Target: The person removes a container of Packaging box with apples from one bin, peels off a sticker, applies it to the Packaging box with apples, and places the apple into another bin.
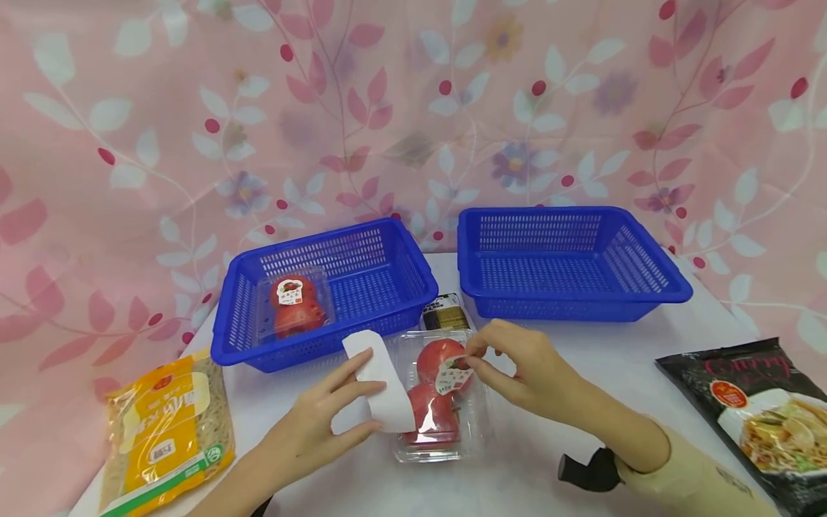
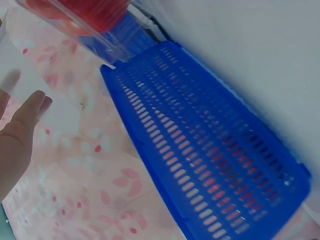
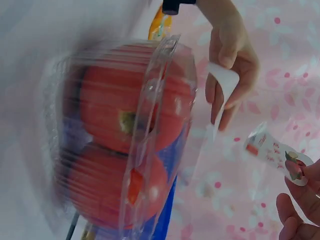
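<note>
My right hand [image 1: 526, 366] pinches a printed sticker [image 1: 450, 377] between thumb and index finger, over a clear plastic box [image 1: 477, 431]. Inside the box are red tomatoes [image 1: 431, 420]; whether the sticker touches the lid I cannot tell from the head view. In the right wrist view the sticker [image 3: 275, 154] hangs from the fingertips, apart from the box. My left hand [image 1: 323, 409] holds a white paper slip [image 1: 381, 377] between thumb and fingers at the box's left side. The left wrist view shows part of that hand [image 2: 20, 140] and the slip.
Behind stand two blue baskets; the left one [image 1: 413, 287] contains a similar box of tomatoes [image 1: 300, 316] bearing a label, and the right one [image 1: 575, 309] stands beside it. A small pack [image 1: 446, 314] lies between them. A yellow bag [image 1: 168, 431] lies left, a black noodle bag [image 1: 756, 409] right.
</note>
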